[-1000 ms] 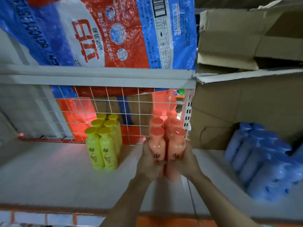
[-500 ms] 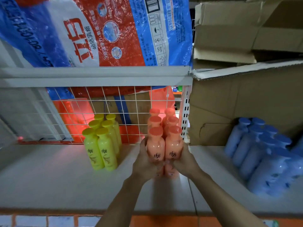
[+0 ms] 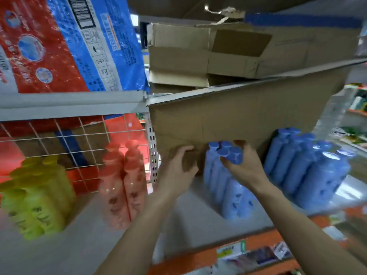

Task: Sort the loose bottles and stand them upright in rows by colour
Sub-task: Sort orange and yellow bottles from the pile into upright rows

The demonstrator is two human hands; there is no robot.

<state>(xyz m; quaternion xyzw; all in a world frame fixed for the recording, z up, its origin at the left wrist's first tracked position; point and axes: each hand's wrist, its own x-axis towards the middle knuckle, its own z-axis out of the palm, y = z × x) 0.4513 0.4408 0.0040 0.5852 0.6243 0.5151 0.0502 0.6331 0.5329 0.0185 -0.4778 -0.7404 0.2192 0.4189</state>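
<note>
Blue bottles [image 3: 222, 175] stand in a short row on the white shelf [image 3: 190, 225], in front of a cardboard box. My right hand [image 3: 245, 167] grips the caps of the front blue bottles from above. My left hand [image 3: 177, 167] hovers just left of that row with loosely curled fingers and holds nothing. A second, larger group of blue bottles [image 3: 309, 167] stands further right. Pink bottles [image 3: 123, 183] stand in rows left of my left arm. Yellow-green bottles [image 3: 37, 195] stand at the far left. The picture is blurred by motion.
A large cardboard box [image 3: 248, 116] closes off the back of the shelf behind the blue bottles. A wire grid [image 3: 59, 147] backs the left section. A red and blue detergent bag [image 3: 59, 46] lies on the shelf above. Packets [image 3: 258, 257] sit below the orange shelf edge.
Both hands have let go of the front pink bottles and moved right. My right hand now grips the blue bottles' caps. The view has swung right.
</note>
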